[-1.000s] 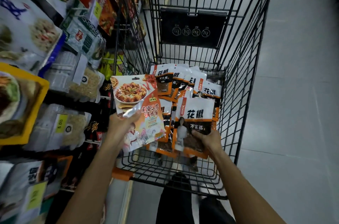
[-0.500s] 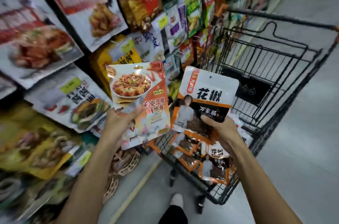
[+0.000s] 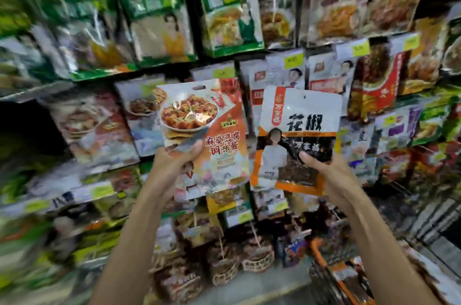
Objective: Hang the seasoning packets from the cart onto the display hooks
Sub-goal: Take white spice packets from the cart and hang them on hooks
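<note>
orange and white plastic, glossy under the store light: that is the tofu sauce packet [image 3: 212,115] i see in my left hand [image 3: 172,169]. the thumb is pressed across its front near the lower left edge and the other fingers are curled behind it, so the grip is a firm pinch. the packet stands upright with a slight lean to the left.

just beside it, edges nearly touching, the peppercorn packet [image 3: 299,115] is gripped by my right hand [image 3: 326,172] the same way, with the thumb on the dark lower panel and the fingers wrapped behind. it has a white top with bold black characters and an orange border below.

both packets are raised in front of the display wall [image 3: 369,85], apart from it and not hung on anything. the wall is crowded with hanging packets: green packets [image 3: 229,5] in the upper row, red and white ones behind my hands, and yellow price tags [image 3: 294,60] scattered among them. the hooks are lost in the blur.

the cart [image 3: 318,254] shows at the lower right, below my right forearm, with more orange-edged packets [image 3: 344,273] lying in it.
</note>
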`<state>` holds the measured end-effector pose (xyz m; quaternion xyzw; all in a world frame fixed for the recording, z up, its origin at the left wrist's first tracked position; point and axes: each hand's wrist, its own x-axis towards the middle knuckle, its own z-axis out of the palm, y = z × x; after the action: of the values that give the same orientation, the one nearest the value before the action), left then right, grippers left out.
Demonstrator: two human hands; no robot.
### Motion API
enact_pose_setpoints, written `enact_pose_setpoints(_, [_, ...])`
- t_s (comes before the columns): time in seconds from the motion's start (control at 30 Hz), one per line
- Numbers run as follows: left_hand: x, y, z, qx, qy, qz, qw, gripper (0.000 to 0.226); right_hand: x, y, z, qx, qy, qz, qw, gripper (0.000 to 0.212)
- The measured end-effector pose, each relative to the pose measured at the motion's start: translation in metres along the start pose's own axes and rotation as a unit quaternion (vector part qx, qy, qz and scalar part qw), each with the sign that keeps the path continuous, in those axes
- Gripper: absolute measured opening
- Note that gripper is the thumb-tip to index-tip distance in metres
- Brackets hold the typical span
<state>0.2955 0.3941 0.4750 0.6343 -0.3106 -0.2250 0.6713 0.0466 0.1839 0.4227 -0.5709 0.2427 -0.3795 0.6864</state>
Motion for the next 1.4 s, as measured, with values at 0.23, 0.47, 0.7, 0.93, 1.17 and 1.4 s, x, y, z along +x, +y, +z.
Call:
enact_pose_setpoints(0.23, [-0.016, 0.024, -0.144, 0.000, 0.091, 0.051, 0.995, 0.087, 0.027, -0.004, 0.141, 0.021, -0.098, 0.002, 0.995, 0.033])
enact_pose_setpoints(0.47, [-0.010, -0.009, -0.246, 0.019, 0.108, 0.018, 0.994, 0.047, 0.019, 0.013, 0.245, 0.002, -0.143, 0.016, 0.990, 0.057])
enact_pose_setpoints(0.7, [0.026, -0.024, -0.276, 0.011, 0.088, -0.020, 0.996, 0.031, 0.019, 0.030, 0.300, -0.012, -0.127, 0.018, 0.992, 0.076])
enact_pose_setpoints(0.93, [0.056, -0.017, -0.270, -0.017, 0.060, -0.035, 0.997, 0.031, 0.025, 0.030, 0.307, -0.006, -0.129, 0.004, 0.992, 0.068])
enact_pose_setpoints(1.17, [0.072, -0.020, -0.275, -0.030, 0.054, -0.054, 0.997, 0.040, 0.035, 0.025, 0.312, -0.004, -0.149, 0.007, 0.989, 0.065])
enact_pose_setpoints(1.4, [0.073, -0.023, -0.269, -0.067, 0.057, -0.073, 0.993, 0.042, 0.041, 0.028, 0.317, 0.001, -0.163, 0.008, 0.987, 0.068])
